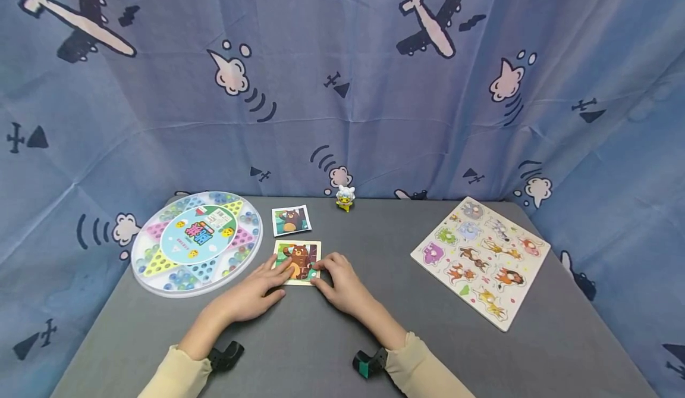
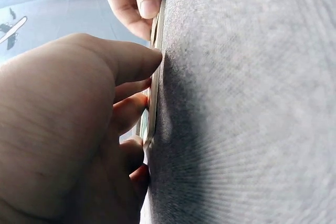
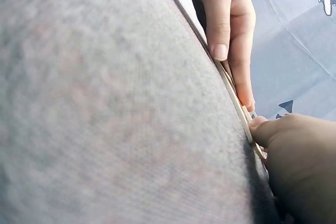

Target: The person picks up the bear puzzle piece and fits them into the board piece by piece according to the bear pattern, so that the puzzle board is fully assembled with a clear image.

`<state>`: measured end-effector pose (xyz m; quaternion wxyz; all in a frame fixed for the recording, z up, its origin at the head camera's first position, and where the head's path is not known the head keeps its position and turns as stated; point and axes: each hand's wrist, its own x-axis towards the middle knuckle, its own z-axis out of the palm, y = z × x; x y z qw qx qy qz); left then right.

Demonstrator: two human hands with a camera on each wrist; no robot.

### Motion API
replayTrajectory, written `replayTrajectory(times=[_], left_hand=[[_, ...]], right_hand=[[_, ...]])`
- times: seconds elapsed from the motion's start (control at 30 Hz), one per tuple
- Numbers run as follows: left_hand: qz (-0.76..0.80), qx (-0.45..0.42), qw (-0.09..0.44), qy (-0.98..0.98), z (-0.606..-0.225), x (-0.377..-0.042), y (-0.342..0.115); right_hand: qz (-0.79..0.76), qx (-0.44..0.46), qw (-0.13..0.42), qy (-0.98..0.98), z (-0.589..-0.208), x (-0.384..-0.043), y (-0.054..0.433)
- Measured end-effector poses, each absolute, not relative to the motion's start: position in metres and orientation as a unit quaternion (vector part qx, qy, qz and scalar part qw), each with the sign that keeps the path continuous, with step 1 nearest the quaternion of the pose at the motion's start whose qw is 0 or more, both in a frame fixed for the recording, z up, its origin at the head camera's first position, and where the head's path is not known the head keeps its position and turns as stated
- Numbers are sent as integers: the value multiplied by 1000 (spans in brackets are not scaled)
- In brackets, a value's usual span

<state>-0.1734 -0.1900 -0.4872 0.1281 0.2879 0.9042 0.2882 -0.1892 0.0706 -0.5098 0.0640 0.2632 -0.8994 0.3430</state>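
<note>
A small wooden jigsaw puzzle with a brown bear [image 1: 301, 256] lies flat in its pale frame on the grey table. The left hand [image 1: 258, 291] reaches over its left side, fingers extended and fingertips resting on the picture. In the left wrist view, that thumb [image 2: 139, 61] touches the frame's near edge. At the lower right corner, the right hand [image 1: 345, 285] has curled thumb and forefinger around a puzzle piece [image 3: 247, 110], which sits slightly raised; the fingers mostly hide it. Just behind the puzzle lies a picture card [image 1: 291, 221] showing a similar bear.
A round marble board game [image 1: 250, 265] lies to the left. At the right is an animal peg puzzle board [image 1: 455, 285], set at an angle. A small yellow and white figurine [image 1: 345, 198] stands at the table's back edge, before a blue patterned curtain [image 1: 374, 124].
</note>
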Motion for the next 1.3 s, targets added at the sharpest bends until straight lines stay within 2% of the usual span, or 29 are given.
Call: replayTrajectory(times=[0.37, 1.07, 1.3], left_hand=[[270, 312, 123, 903, -485, -167, -171], [260, 328, 122, 900, -488, -167, -166], [299, 304, 91, 900, -490, -167, -166]], right_hand=[[349, 265, 86, -895, -511, -190, 68], [348, 261, 78, -897, -513, -193, 71], [351, 252, 61, -900, -512, -188, 71]])
